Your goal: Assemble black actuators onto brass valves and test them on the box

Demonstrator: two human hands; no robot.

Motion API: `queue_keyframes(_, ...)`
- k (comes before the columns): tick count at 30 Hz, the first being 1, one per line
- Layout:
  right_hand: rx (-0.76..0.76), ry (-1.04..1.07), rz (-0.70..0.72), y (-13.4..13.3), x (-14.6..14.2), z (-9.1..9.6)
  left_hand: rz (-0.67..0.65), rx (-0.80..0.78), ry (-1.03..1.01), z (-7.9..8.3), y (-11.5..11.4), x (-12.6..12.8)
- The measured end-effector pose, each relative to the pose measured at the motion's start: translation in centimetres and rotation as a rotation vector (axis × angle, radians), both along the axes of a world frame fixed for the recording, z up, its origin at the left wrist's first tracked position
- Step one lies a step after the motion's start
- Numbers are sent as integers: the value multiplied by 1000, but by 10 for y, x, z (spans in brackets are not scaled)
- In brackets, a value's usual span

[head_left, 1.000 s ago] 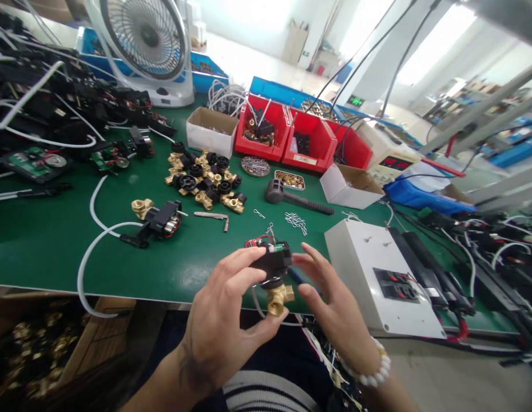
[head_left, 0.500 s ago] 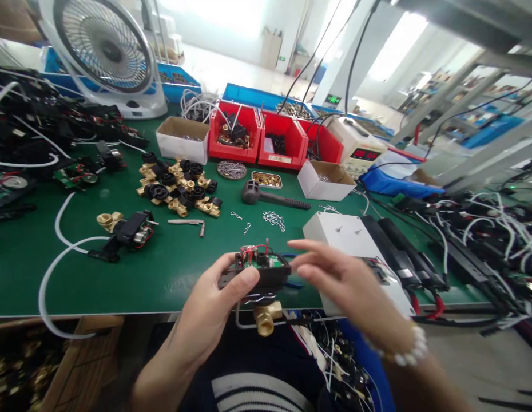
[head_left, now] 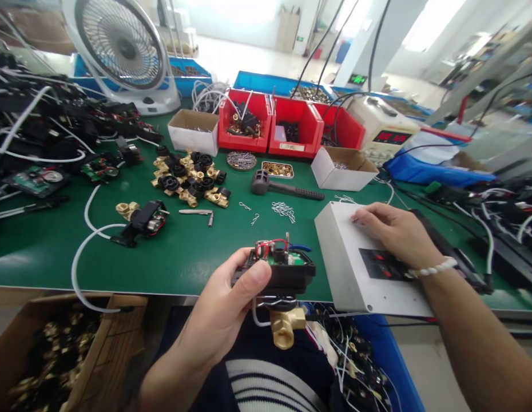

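Holding the valve assembly near the front edge of the bench, the left grip is closed around the left end of its black housing, thumb on the near side. The housing is uncovered at the top, exposing a green circuit board, red wires and a metal pin that stands upright. A brass valve body hangs below the housing, with a white cable curving beside it.

The right grip is on the upper face of the white control box, thumb and forefinger pinching a small switch lever; the fingertips hide most of the lever.

Beyond the assembly, two separate wire clips lie near a loose heap of clips. Behind them lies a black mallet; to the left lies an angled tool. Farther left rests a second valve assembly.

Brass valves with black fittings are piled behind the angled tool. To the right of the pile are a round dish of screws and a rectangular tray of brass parts. Three red bins stand in a row at the rear, with a fan to their left and a power supply to their right.
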State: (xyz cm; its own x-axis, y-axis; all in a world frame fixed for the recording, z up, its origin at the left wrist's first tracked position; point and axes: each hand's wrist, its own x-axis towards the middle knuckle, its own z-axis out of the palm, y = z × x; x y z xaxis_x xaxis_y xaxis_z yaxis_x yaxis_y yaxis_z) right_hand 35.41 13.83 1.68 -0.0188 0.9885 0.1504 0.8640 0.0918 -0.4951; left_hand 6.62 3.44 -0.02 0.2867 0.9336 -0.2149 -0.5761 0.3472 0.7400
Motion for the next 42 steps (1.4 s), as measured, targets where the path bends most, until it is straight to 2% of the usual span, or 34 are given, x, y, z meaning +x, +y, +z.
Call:
queue_keyframes(5,46,-41,-29,6,3,-3,-6,1,7,3,-2,3)
queue_keyframes(9,42,-5,8,6,4,-5,-33,-36,-28,3,-4,4)
queue_keyframes(14,38,17,43,5,3,-5,-114,-226,-266,-3,-5,9)
queue_keyframes(16,26,11,42,5,3,-4,-97,-229,-285,-7,-5,12)
queue_keyframes(25,-2,3,1,4,1,-4,40,-25,-9,-6,-11,14)
queue_keyframes(33,23,17,8,4,1,-3,64,12,301,4,-16,8)
queue_keyframes(36,33,19,20,4,2,-4,22,39,307,8,-19,8)
queue_keyframes(42,30,29,-1,4,1,-3,28,0,302,13,-22,9)
